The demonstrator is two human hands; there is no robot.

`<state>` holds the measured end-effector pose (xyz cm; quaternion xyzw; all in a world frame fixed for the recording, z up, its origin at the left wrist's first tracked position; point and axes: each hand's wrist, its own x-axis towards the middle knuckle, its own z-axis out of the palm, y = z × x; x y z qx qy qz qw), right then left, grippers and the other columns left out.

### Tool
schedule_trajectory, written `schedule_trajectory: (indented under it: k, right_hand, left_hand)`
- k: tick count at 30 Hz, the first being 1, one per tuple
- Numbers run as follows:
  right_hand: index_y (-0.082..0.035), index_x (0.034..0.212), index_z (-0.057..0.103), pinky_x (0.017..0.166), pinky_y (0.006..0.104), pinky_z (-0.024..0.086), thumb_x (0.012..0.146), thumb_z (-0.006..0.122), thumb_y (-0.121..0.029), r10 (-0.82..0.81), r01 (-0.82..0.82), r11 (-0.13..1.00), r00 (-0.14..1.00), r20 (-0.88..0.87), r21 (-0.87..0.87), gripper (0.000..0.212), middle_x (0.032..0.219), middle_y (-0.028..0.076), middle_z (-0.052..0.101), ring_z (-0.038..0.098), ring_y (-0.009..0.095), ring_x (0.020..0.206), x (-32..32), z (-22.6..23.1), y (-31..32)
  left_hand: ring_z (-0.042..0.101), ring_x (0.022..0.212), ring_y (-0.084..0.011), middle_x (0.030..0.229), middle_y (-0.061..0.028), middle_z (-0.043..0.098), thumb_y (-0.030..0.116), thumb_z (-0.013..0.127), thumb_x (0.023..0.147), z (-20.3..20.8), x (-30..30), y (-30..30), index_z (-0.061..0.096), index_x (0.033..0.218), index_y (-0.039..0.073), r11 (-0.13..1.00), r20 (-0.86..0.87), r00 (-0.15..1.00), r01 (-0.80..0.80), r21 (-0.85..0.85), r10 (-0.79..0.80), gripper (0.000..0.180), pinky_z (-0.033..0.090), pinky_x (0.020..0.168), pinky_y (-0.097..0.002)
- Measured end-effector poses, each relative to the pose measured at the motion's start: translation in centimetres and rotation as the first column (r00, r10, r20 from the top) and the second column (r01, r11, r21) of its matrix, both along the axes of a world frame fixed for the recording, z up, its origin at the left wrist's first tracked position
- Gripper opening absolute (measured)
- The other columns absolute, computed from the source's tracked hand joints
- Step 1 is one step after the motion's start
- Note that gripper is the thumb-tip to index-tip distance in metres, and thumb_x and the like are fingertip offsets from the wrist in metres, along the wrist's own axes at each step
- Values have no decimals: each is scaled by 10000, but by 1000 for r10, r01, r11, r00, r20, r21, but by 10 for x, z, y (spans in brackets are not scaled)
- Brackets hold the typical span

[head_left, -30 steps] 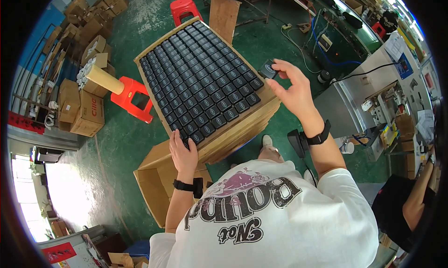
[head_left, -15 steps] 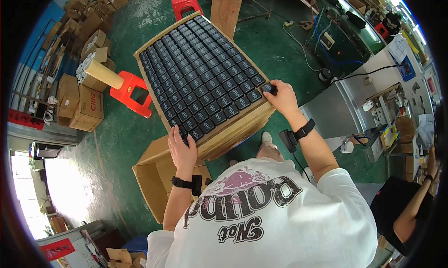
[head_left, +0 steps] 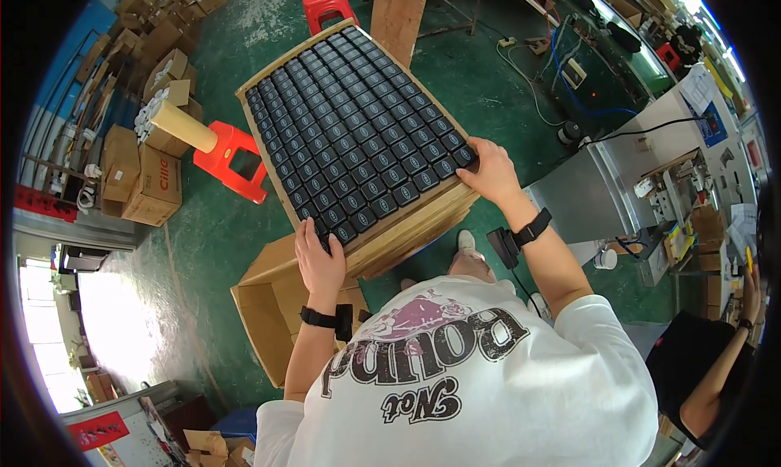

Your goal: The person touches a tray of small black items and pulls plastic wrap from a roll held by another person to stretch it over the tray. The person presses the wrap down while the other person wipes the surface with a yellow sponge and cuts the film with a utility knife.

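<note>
Rows of black square pieces (head_left: 350,129), each with a pale oval mark, fill a shallow wooden tray (head_left: 435,197) in front of me. At its near right corner my right hand (head_left: 493,172) has thumb and fingers closed around the corner piece (head_left: 464,155), which sits level in its row. My left hand (head_left: 320,262) is at the near left corner, its fingers and thumb on either side of the piece there, which the hand partly hides. Both wrists wear black straps with small devices.
Under the tray is a wooden stack, with an open cardboard box (head_left: 264,308) at its near left. Red stools (head_left: 232,162) (head_left: 327,7) stand left and beyond. A metal cabinet (head_left: 582,190) is to the right; a co-worker's arm (head_left: 724,369) shows at lower right.
The corner piece in my right hand has gone from tilted to level in the row. My left hand has barely moved. The co-worker's arm at lower right has shifted.
</note>
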<state>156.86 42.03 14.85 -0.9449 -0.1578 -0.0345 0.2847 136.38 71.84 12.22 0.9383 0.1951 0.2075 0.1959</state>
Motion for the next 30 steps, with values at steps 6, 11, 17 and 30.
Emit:
schedule_trajectory:
  k: [6, 11, 17, 30]
  right_hand:
    - [-95, 1338, 495, 989, 440, 448, 674, 749, -219, 1, -7, 986, 999, -33, -165, 722, 1294, 150, 547, 527, 367, 1156, 2, 6, 14]
    - [-108, 1371, 469, 999, 436, 444, 666, 753, -221, 20, -36, 976, 997, -77, -217, 768, 1326, 144, 525, 514, 373, 1172, 3, 9, 17]
    - [-76, 1168, 613, 930, 429, 462, 726, 736, -246, 283, -280, 959, 957, 63, -46, 490, 1144, 135, 620, 561, 341, 1073, -9, 19, 17]
    - [-37, 1026, 674, 867, 405, 472, 812, 700, -359, 701, -716, 698, 689, -184, -20, 388, 928, 124, 673, 578, 325, 962, -38, 18, 47]
  left_hand:
    - [430, 1269, -403, 1392, -220, 435, 199, 568, 904, 0, 0, 0, 417, 1379, -14, 1000, -18, 1000, 0, -6, 0, 542, 378, 1055, -461]
    - [428, 1270, -403, 1390, -221, 437, 195, 569, 903, 2, 0, -2, 419, 1375, -15, 1000, -8, 1000, -6, -16, 6, 538, 375, 1058, -460]
    - [441, 1260, -408, 1396, -224, 443, 204, 569, 905, 5, 1, -3, 430, 1370, -4, 1000, 5, 1000, -12, -27, 12, 528, 371, 1057, -461]
    - [443, 1256, -408, 1387, -220, 452, 199, 570, 904, 2, -1, -2, 437, 1363, 1, 1000, 12, 1000, -7, -19, 7, 517, 374, 1055, -460]
